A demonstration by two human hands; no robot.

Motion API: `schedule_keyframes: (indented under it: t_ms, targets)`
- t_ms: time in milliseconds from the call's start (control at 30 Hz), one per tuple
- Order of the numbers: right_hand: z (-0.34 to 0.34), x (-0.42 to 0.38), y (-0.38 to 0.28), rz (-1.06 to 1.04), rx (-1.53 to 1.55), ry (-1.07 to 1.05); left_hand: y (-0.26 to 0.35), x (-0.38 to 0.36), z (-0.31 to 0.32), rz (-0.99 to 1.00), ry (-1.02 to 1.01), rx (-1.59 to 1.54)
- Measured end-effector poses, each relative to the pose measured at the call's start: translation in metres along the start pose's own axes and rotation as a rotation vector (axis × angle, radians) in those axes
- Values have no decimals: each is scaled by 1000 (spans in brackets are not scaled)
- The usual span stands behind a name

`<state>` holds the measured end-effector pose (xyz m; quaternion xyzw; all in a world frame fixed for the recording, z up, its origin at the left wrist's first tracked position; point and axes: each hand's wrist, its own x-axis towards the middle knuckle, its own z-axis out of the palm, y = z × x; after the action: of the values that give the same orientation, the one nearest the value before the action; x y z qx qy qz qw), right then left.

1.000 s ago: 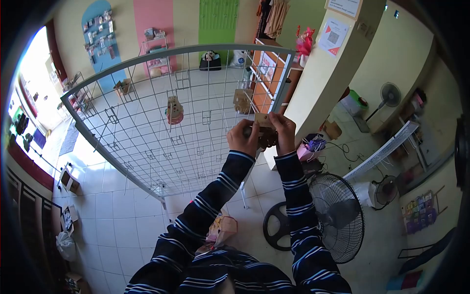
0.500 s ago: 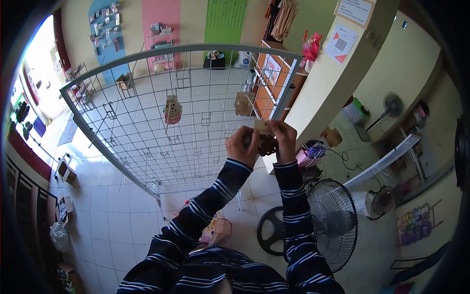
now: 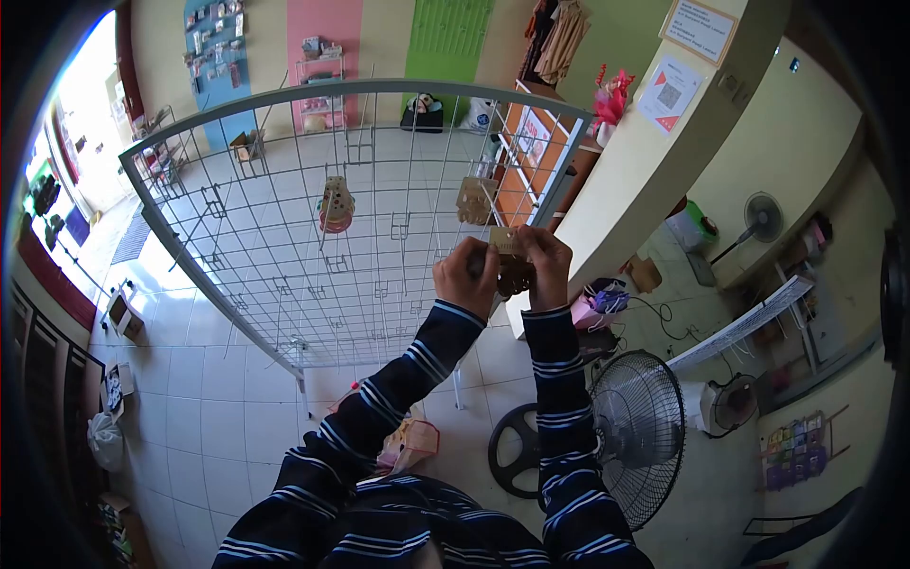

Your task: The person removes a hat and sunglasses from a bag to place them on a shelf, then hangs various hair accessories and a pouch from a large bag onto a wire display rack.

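A small beige card (image 3: 503, 239) is pinched between my two hands at the right side of the wire grid rack. Beneath it shows a dark brown, scalloped hair claw clip (image 3: 515, 277), partly covered by my fingers. My left hand (image 3: 464, 275) closes on the card's left side, and my right hand (image 3: 547, 269) grips its right side. Just above them, a tan carded item (image 3: 476, 199) hangs on the grid. Farther left on the rack (image 3: 356, 85) hangs another card with colourful round pieces (image 3: 336, 206).
A black floor fan (image 3: 637, 441) stands by my right arm, with its round base (image 3: 517, 449) beside it. Right of the rack rise a pillar (image 3: 654, 142) and an orange counter (image 3: 540, 142). A pink bag (image 3: 409, 446) lies on the floor below my arms.
The view has shifted slightly. Both hands keep their hold on the card with the hair claw clip, with hardly any movement relative to the rack.
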<state>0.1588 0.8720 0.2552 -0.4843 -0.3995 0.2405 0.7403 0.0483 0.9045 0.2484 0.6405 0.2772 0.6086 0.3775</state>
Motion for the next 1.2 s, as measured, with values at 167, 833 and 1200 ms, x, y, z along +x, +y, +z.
schedule_keyframes:
  t_ms: [167,833,1200]
  targets:
    - [1,41,32,-20,-57,-30,-33,27,10,-14,31,121]
    - [10,-60,66,-196,-382,543,-44,-234,-234,-752,-85,179]
    - [85,-396,417,619,-841,-566,-130,-345,-355,-1094,-2,351]
